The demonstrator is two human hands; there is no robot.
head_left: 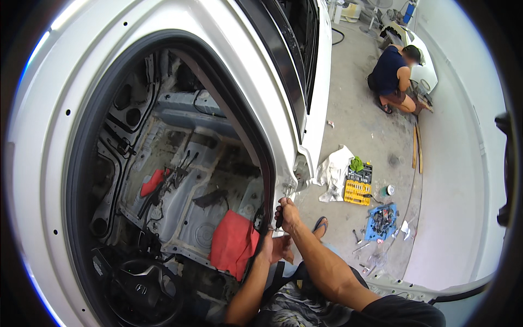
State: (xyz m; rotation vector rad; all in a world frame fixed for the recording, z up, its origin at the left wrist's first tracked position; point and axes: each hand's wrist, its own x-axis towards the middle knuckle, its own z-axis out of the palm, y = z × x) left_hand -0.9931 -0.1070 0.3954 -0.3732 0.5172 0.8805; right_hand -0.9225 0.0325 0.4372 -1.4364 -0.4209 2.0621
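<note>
My right hand (290, 217) is closed round the black handle of a slim tool (279, 216) that looks like a screwdriver. The tool is held at the white edge of a car's door opening (277, 191), with its lower end beside the black rubber door seal (265, 185). Just below, my left hand (268, 248) is against the same edge, near the tool's lower end. Its fingers look spread, though they are partly hidden. A red cloth (234, 245) hangs inside the opening, left of my left hand.
The stripped cabin has a bare metal floor (190, 185) and a steering wheel (144, 291). On the concrete at right are a yellow tool case (358, 193), a white cloth (333, 171) and a blue tray (381, 220) of small parts. Another person (392, 76) crouches by the far wall.
</note>
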